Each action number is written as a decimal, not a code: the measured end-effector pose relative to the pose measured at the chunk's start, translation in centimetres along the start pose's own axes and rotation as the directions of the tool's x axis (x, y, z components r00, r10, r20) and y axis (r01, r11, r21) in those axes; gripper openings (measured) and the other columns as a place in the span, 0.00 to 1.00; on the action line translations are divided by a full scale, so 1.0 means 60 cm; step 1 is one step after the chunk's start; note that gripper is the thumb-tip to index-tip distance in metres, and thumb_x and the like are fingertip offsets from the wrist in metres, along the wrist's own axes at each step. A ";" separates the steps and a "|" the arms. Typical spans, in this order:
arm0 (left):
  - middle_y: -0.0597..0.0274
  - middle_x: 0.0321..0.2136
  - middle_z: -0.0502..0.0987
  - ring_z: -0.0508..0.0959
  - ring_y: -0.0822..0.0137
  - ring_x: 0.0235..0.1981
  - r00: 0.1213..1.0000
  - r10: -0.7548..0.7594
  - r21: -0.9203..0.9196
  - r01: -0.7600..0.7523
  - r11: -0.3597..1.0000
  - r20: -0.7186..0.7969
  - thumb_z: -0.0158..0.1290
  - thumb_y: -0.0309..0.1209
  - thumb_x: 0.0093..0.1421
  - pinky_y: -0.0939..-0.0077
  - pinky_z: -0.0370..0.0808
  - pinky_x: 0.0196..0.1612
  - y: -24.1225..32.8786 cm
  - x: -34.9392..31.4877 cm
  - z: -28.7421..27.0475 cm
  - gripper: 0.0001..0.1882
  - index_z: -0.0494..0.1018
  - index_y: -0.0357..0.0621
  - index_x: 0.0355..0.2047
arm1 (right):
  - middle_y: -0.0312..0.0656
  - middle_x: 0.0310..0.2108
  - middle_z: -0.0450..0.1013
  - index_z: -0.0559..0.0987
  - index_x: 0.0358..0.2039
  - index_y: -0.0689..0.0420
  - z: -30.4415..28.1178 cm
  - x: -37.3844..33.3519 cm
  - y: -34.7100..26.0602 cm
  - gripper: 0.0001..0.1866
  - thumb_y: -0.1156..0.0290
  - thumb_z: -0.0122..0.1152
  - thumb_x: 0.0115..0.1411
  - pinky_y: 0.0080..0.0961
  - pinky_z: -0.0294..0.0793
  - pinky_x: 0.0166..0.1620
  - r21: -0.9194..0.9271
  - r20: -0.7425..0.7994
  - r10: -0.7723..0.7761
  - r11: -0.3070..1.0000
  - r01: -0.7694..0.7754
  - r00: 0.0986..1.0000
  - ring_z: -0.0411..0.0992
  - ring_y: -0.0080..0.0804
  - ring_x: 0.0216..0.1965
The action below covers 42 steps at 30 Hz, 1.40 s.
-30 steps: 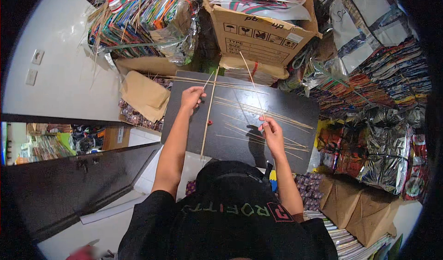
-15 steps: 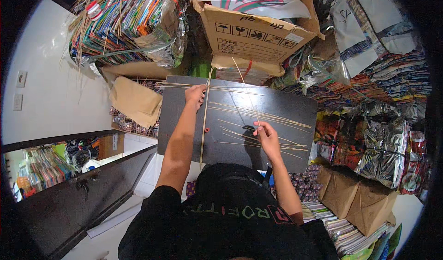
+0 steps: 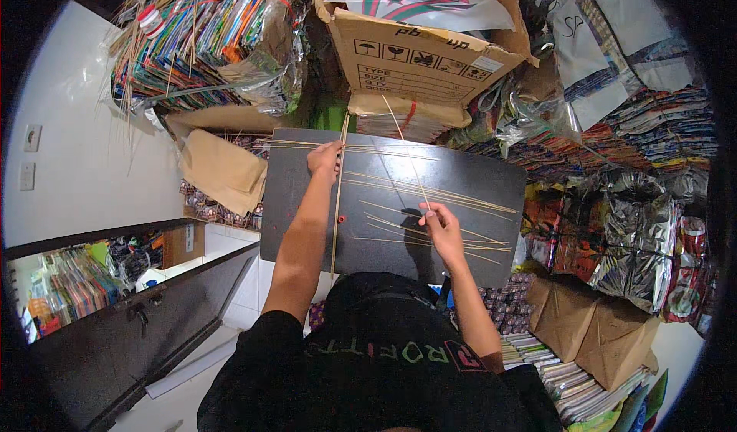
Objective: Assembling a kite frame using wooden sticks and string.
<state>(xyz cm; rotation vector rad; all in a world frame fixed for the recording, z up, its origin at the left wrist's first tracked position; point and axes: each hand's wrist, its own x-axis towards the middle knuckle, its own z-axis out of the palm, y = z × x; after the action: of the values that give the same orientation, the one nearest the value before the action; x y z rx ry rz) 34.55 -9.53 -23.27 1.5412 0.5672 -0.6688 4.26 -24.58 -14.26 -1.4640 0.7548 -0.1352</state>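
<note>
Over right half of surface (image 3: 491,175): thin stick (image 3: 404,148), pinched between fingers of right hand (image 3: 444,225); long axis slanting away and leftward, tip seen past surface's far edge. Near surface's far edge, left part: left hand (image 3: 325,158), fingers curled beside stick bundle (image 3: 338,194), grip impossible to tell. Bundle running near to far, crossing both edges. Open room: surface's far right corner.
</note>
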 end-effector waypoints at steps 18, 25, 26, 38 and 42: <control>0.68 0.23 0.78 0.75 0.75 0.18 0.997 -0.072 -0.043 0.073 0.996 0.035 0.65 0.30 0.57 0.77 0.67 0.17 -0.009 0.002 -0.012 0.06 0.79 0.43 0.29 | 0.29 0.29 0.76 0.80 0.51 0.56 -0.009 -0.005 0.003 0.13 0.65 0.52 0.73 0.16 0.61 0.32 0.021 0.008 0.021 1.000 -0.021 1.000 0.63 0.14 0.27; 0.66 0.25 0.80 0.77 0.72 0.20 0.998 -0.067 -0.038 0.067 0.997 0.005 0.64 0.30 0.60 0.76 0.72 0.21 -0.013 -0.002 -0.002 0.07 0.83 0.45 0.38 | 0.30 0.29 0.76 0.80 0.51 0.56 -0.013 -0.007 0.000 0.13 0.66 0.52 0.73 0.16 0.63 0.34 0.007 -0.010 0.015 1.000 -0.014 1.000 0.65 0.14 0.28; 0.66 0.25 0.80 0.77 0.72 0.20 0.998 -0.068 -0.037 0.068 0.997 0.005 0.64 0.30 0.60 0.76 0.72 0.21 -0.013 0.001 -0.004 0.07 0.83 0.45 0.38 | 0.30 0.29 0.76 0.80 0.51 0.56 -0.014 -0.007 0.000 0.13 0.66 0.52 0.73 0.16 0.63 0.33 0.014 -0.006 0.031 0.999 -0.031 1.000 0.65 0.14 0.28; 0.66 0.23 0.79 0.73 0.74 0.17 0.997 -0.071 -0.034 0.070 0.997 -0.010 0.64 0.28 0.59 0.77 0.66 0.17 -0.010 0.013 0.000 0.04 0.83 0.41 0.32 | 0.29 0.30 0.75 0.80 0.51 0.56 -0.011 -0.010 -0.007 0.12 0.68 0.51 0.73 0.15 0.61 0.32 0.031 -0.007 0.045 0.998 -0.045 0.999 0.63 0.13 0.28; 0.66 0.22 0.79 0.71 0.75 0.16 0.995 -0.099 -0.044 0.098 0.994 -0.011 0.66 0.28 0.58 0.76 0.63 0.16 -0.010 0.010 0.007 0.04 0.82 0.42 0.30 | 0.29 0.30 0.75 0.80 0.51 0.56 -0.015 -0.012 -0.006 0.12 0.68 0.51 0.73 0.15 0.61 0.32 0.043 -0.021 0.059 0.997 -0.058 0.998 0.63 0.13 0.28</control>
<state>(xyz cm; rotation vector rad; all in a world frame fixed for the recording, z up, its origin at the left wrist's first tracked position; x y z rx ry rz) 34.51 -9.90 -24.14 1.4855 0.6668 -0.7180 3.34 -25.03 -13.59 -1.4007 0.8072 -0.1224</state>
